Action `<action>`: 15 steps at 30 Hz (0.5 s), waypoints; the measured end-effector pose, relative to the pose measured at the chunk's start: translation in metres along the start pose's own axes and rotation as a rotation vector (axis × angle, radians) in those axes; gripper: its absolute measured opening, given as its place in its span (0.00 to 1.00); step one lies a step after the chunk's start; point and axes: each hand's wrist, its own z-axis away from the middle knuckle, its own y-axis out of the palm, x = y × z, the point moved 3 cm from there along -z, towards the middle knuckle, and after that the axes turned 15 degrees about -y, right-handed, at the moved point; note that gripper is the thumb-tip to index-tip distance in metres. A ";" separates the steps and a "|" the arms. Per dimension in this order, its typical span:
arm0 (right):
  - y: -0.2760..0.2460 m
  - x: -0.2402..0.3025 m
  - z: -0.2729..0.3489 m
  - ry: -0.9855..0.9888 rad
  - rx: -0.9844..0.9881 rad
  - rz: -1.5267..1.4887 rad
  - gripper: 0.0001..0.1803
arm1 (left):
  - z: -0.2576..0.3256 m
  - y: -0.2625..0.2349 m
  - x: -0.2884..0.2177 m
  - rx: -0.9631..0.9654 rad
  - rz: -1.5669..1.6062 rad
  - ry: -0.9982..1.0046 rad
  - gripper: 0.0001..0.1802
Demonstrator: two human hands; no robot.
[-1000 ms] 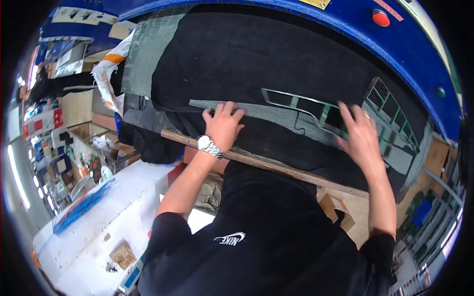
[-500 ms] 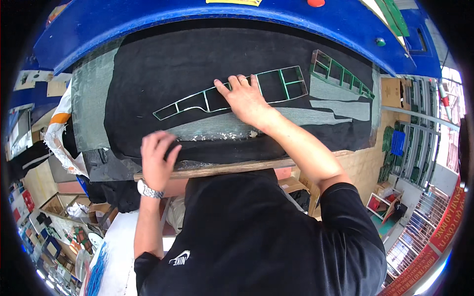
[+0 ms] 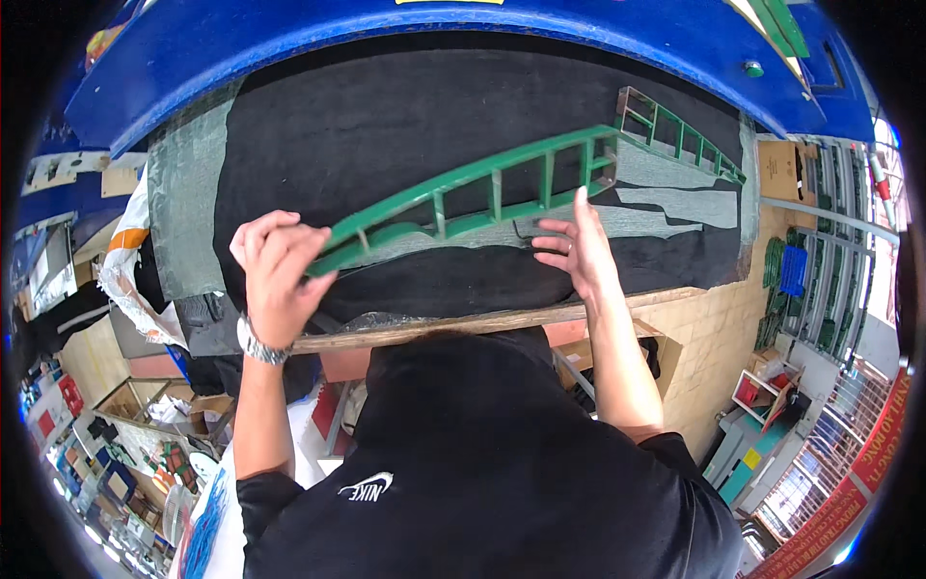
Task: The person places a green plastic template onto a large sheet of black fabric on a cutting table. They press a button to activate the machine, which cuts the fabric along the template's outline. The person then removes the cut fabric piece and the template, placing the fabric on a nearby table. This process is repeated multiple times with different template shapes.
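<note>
Lifting a long green cutting-die frame (image 3: 473, 198) off a black sheet appears to be the step in hand, judged from how the frame stands tilted above the surface. Nearest the viewer, a wooden board edge (image 3: 502, 321) is seen running across the front of the work surface, with a black shirt below it. Just beyond that edge, the left hand (image 3: 275, 280) is held with a wristwatch (image 3: 256, 343) on its wrist; its fingers are curled and closed around the left, narrow tip of the frame. To the right, the right hand (image 3: 577, 253) is held open, fingers spread and pointing left, its fingertips (image 3: 550, 229) touching or nearly touching the frame's lower rail near the wider right end; a firm grip there cannot be told. The frame itself is a ladder-like strip of green ribs, raised at a slant from lower left to upper right. Under it, pale grey cut-out shapes (image 3: 675, 203) are seen in the black foam sheet (image 3: 386, 125). Farther right, a second green die frame (image 3: 680, 130) lies on the sheet. Along the far side, a blue machine housing (image 3: 434, 29) curves over the bed.

The next move is judged to call for a surer hold at the right end, so that the long, thin frame is carried level and does not flex or drag across the cut pieces.
</note>
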 end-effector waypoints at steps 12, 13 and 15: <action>0.013 0.032 0.000 -0.176 -0.006 -0.543 0.29 | 0.077 -0.006 -0.052 -0.127 0.073 0.248 0.19; 0.012 0.049 0.003 -0.315 -0.027 -0.496 0.31 | 0.082 0.000 -0.046 -0.074 0.068 0.191 0.20; 0.018 0.093 0.007 -0.612 0.033 -0.366 0.41 | 0.085 0.009 -0.033 0.045 0.100 0.039 0.24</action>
